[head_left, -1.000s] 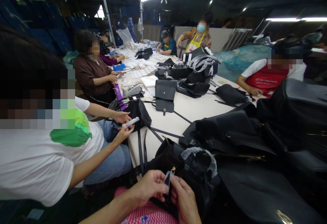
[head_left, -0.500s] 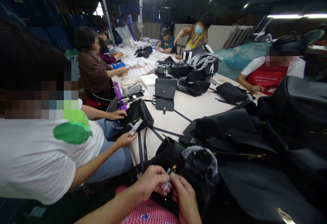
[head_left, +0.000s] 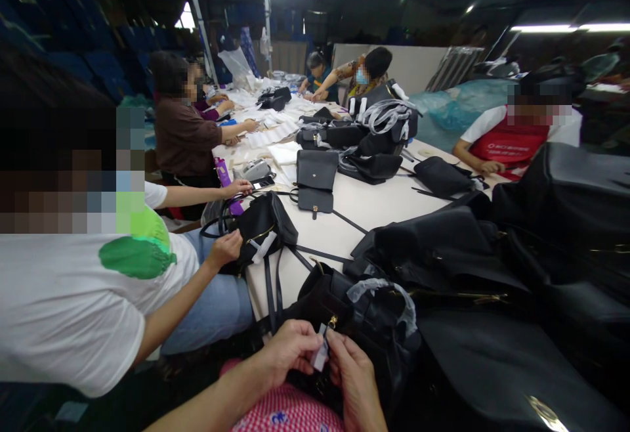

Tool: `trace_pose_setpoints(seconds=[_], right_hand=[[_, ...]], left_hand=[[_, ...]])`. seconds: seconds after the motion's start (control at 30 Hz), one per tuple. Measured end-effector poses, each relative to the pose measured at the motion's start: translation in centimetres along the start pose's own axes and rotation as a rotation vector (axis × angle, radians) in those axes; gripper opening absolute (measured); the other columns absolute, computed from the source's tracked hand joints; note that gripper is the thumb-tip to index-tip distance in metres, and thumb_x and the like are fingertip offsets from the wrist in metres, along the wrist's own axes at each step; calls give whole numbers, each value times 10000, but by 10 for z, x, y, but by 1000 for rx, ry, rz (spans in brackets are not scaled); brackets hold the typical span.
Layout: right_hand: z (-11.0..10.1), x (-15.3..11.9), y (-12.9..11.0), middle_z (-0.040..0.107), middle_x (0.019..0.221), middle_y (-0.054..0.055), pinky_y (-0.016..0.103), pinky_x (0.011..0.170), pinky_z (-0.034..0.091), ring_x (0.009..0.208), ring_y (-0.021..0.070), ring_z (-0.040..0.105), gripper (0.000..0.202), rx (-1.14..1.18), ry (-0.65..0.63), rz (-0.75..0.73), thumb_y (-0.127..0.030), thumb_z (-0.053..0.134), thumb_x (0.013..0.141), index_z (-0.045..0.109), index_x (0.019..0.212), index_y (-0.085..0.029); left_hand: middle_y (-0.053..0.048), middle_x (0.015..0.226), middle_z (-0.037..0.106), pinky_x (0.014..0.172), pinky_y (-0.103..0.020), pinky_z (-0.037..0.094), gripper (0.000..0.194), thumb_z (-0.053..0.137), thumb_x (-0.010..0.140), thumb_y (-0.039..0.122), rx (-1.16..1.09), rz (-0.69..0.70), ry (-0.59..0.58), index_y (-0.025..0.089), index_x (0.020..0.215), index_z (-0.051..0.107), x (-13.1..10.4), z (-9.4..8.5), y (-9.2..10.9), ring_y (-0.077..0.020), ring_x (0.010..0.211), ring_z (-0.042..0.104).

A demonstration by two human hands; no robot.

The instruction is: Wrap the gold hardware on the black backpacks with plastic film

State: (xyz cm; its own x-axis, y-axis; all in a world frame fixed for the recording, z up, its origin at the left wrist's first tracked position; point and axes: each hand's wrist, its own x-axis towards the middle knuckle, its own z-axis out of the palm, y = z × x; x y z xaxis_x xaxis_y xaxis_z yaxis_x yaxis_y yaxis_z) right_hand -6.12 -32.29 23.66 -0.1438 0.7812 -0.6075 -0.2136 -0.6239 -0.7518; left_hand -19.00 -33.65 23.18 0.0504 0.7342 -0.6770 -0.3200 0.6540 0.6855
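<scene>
A black backpack (head_left: 322,304) lies on my lap against the table edge, its top handle (head_left: 367,287) wrapped in translucent white film. My left hand (head_left: 290,350) pinches a small strip of white wrapping (head_left: 321,352) between thumb and fingers. Close beside it, my right hand (head_left: 355,369) is closed with thumb and finger on a thin black pull tab. This tab hangs from a gold metal fitting (head_left: 333,322) on the bag. The fingers partly cover the tab and the strip.
Black bags (head_left: 423,255) are heaped to my right. On the left a co-worker in a white shirt (head_left: 63,314) handles another black bag (head_left: 263,222). Straps cross the white table (head_left: 359,202). Several people sit or stand around it, among white wrapping material (head_left: 275,133) and piled bags.
The white strip between my hands now stands straighter and shows more of its length. My hands barely moved. The co-worker at left let go of the bag's wrapped pull and reached across the table.
</scene>
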Motion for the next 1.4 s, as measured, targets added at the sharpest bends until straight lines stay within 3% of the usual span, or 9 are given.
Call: trace_pose_setpoints(seconds=[0.17, 0.33, 0.4, 0.5, 0.63, 0.77, 1.03, 1.23, 1.4], right_hand=[[4, -1, -6, 405, 473, -69, 208, 431, 198, 459, 56, 289, 513, -4, 15, -2, -595, 831, 460, 710, 658, -138], [8, -1, -8, 356, 468, -83, 217, 430, 187, 456, 62, 272, 508, -38, 58, -15, -612, 806, 465, 668, 620, -149], [10, -1, -9, 354, 466, -83, 221, 429, 195, 458, 65, 271, 479, -31, 74, -31, -599, 797, 482, 624, 573, -162], [13, -1, -8, 366, 462, -80, 230, 434, 225, 462, 72, 285, 457, -22, 95, -49, -587, 785, 500, 585, 544, -178], [11, 3, -4, 446, 463, -60, 243, 452, 270, 468, 87, 334, 414, -87, 90, -84, -564, 758, 543, 608, 568, -180], [9, 6, -2, 548, 516, -29, 246, 475, 305, 497, 103, 407, 340, -149, 56, -112, -499, 740, 575, 636, 586, -176], [6, 4, -3, 522, 505, -43, 251, 483, 326, 496, 110, 413, 285, -118, 64, -126, -455, 723, 601, 618, 566, -192], [5, 6, 1, 373, 474, -80, 236, 446, 245, 471, 86, 302, 355, -67, 79, -101, -468, 743, 595, 514, 535, -202], [6, 6, 1, 326, 500, -84, 231, 442, 209, 484, 82, 264, 420, -77, 84, -98, -552, 699, 645, 486, 553, -202]], left_hand=[[20, 560, 553, 512, -244, 367, 295, 657, 598, 423, 90, 96, 69, 191, 616, 476, -2, 3, 3, -131, 525, 521], [18, 577, 510, 573, -257, 319, 190, 532, 734, 261, 587, 510, 308, 189, 567, 477, -14, 9, 13, -134, 603, 473], [13, 608, 532, 589, -256, 328, 187, 506, 764, 238, 661, 575, 323, 189, 584, 484, -17, 11, 14, -136, 630, 487], [13, 606, 549, 563, -243, 366, 174, 511, 769, 266, 562, 530, 279, 190, 614, 487, -14, 12, 8, -130, 592, 513], [41, 488, 519, 412, -226, 352, 273, 537, 760, 456, 252, 263, 175, 201, 692, 466, -1, 9, -4, -111, 394, 452], [22, 525, 556, 465, -225, 408, 435, 595, 716, 601, 88, 270, 101, 176, 704, 501, 3, 7, -8, -100, 452, 491], [21, 575, 577, 557, -263, 470, 307, 705, 667, 396, 25, 301, 44, 172, 719, 501, 1, 11, -6, -115, 519, 541], [36, 557, 516, 500, -229, 369, 124, 560, 747, 277, 252, 440, 132, 182, 681, 516, -2, 11, -2, -111, 507, 480], [-17, 678, 585, 625, -266, 359, 160, 502, 823, 194, 646, 639, 225, 192, 669, 548, -13, 9, 5, -155, 662, 532]])
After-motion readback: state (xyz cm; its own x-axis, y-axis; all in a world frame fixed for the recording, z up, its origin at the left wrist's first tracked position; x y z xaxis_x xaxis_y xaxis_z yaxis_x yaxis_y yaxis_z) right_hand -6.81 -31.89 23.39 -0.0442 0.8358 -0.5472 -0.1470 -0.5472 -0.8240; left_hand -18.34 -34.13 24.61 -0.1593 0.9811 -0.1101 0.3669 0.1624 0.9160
